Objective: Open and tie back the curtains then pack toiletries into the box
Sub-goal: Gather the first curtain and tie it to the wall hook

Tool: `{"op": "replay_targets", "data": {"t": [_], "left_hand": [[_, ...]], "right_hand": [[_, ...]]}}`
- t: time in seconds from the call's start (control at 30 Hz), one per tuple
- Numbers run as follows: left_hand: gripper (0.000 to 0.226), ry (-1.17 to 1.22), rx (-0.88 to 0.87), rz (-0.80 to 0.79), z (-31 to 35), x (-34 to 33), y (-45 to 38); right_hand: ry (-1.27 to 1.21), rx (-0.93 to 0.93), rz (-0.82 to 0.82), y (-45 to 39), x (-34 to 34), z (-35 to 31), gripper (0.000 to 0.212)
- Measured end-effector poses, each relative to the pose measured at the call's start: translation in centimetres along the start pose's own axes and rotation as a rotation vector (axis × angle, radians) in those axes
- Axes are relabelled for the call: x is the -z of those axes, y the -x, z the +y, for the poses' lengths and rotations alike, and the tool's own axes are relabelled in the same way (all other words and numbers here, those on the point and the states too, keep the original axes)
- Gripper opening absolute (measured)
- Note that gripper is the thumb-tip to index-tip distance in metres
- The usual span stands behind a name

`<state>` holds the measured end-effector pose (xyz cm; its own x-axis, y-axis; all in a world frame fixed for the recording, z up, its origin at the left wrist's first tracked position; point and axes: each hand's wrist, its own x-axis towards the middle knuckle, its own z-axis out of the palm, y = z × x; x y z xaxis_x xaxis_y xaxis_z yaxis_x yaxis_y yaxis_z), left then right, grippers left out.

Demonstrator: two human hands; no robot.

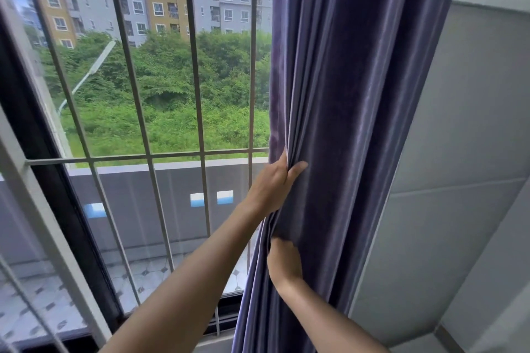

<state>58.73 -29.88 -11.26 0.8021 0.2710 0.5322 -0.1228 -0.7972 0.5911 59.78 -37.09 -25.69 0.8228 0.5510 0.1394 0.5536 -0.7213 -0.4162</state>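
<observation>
The purple curtain (344, 94) looks soft and velvety, bunched in long folds at the right of the window bars (195, 66). The left hand (272, 183) grips its edge, thumb in front. The right hand (284, 264), lower down, seems to grip the folds too.

1 head view only, worn at head height, facing forward and slightly down, tilted. Close to the curtain (352, 100) at right; barred window (160, 71) fills the left, buildings far off.
</observation>
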Motion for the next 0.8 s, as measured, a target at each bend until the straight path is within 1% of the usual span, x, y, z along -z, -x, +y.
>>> {"op": "replay_targets", "data": {"t": [0.1, 0.17, 0.23, 0.4, 0.47, 0.57, 0.63, 0.67, 0.73, 0.8], "left_hand": [[0.066, -0.123, -0.033, -0.029, -0.4, -0.1, -0.2], [0.06, -0.167, -0.033, -0.036, -0.8, -0.1, -0.3], [0.052, -0.156, -0.038, -0.027, -1.0, -0.1, -0.3], [0.049, -0.131, 0.002, -0.063, -0.8, 0.4, 0.1], [0.049, -0.119, -0.008, -0.083, -0.8, 0.5, 0.3], [0.051, -0.116, 0.005, -0.096, -1.2, 0.6, 0.3], [0.052, -0.134, 0.018, -0.094, -1.4, 0.8, 0.2], [0.05, -0.139, 0.019, -0.089, -1.4, 0.9, 0.1], [0.038, -0.138, 0.015, -0.072, -1.4, 1.2, 0.2], [0.028, -0.147, 0.013, -0.05, -1.5, 1.2, 0.2]], "right_hand": [[0.006, -0.002, -0.007, 0.1, -0.1, 0.2, 0.032], [0.002, 0.003, 0.002, 0.1, 0.0, 0.2, 0.031], [0.001, 0.007, 0.003, 0.2, -0.1, 0.3, 0.031], [0.025, -0.015, -0.115, 2.8, -2.1, 1.5, 0.032], [0.011, -0.049, -0.194, 4.3, -3.4, 2.3, 0.032], [-0.015, -0.114, -0.395, 5.5, -4.4, 3.2, 0.028], [0.017, -0.116, -0.532, 5.1, -3.7, 3.5, 0.033], [0.04, -0.103, -0.563, 4.4, -2.9, 3.6, 0.036], [0.052, -0.06, -0.529, 2.6, -0.4, 3.4, 0.041], [0.035, -0.02, -0.388, 0.6, 3.2, 3.1, 0.049]]}}
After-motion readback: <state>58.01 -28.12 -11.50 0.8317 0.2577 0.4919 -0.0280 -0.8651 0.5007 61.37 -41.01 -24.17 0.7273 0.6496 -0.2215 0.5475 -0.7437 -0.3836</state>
